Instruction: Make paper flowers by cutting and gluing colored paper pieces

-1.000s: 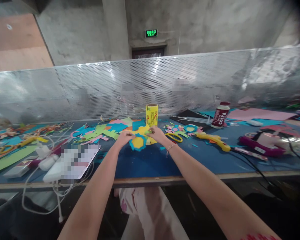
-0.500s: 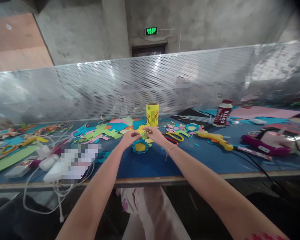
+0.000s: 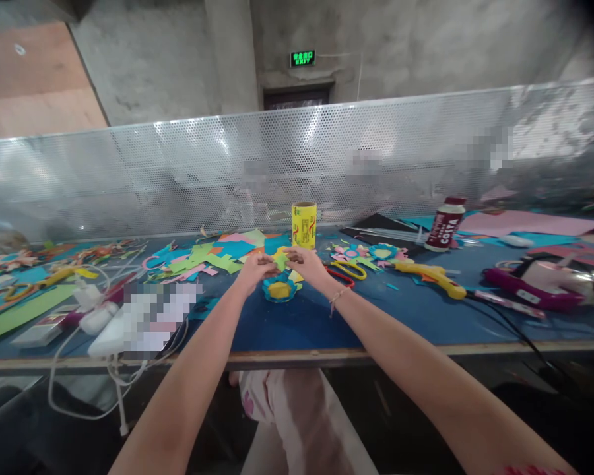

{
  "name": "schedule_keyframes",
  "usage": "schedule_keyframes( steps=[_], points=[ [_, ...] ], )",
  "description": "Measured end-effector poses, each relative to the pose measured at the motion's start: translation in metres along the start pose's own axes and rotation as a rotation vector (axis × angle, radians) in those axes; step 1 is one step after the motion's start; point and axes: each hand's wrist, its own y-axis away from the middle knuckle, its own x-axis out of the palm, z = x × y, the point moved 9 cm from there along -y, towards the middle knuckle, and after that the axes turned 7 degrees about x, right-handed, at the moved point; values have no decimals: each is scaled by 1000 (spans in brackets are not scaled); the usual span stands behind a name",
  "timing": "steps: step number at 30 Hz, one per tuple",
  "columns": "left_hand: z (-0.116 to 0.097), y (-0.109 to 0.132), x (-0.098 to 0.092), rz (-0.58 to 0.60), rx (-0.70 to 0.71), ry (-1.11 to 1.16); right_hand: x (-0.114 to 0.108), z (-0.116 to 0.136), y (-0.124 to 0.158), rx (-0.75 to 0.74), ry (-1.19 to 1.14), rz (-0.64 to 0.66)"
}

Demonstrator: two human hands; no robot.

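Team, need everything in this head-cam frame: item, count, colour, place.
paper piece: 1, yellow-green, between the hands
paper flower: 1, blue, yellow centre, just below the hands
roll: 1, yellow, upright behind hands
small flowers: at least 2, pink and blue, right of roll
scraps: many, mixed, left of roll
looped handles: 2, red and yellow, beside right hand
glue gun: 1, yellow, right
bottle: 1, dark red and white, back right
large sheet: 1, pink, back right
screen: 1, grey, perforated, behind table
exit sign: 1, green, wall
table: 1, blue
Far-left clutter: uncountable
left hand: 1, bare, pinching paper
right hand: 1, bare, pinching paper
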Motion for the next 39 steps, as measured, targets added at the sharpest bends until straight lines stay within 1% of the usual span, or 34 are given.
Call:
schedule_keyframes(
  steps=[5,10,16,19,22,27,30,32,35,39],
  points=[
    [1,1,6,42,4,4,0,15,6,-72,123,-37],
    [2,0,4,35,-11,74,-2,21,9,-141,178,-65],
    [4,-1,4,34,-73,202,0,25,10,-226,188,-37],
    [1,-1,2,20,-39,172,1,29,12,-238,186,-24],
    [-2,-1,0,2,11,105,3,27,11,-199,123,-7],
    [-4,-2,-1,-16,64,47,7,9,5,13,-75,20],
    [-7,-3,-2,-32,87,32,12,1,4,99,-135,55],
    [-7,-3,-2,-36,92,11,13,-1,4,115,-153,63],
    [-7,-2,-2,-37,95,-23,12,-3,3,99,-134,53],
    [-5,-2,-1,-24,73,-50,13,-6,3,113,-134,68]
  ],
)
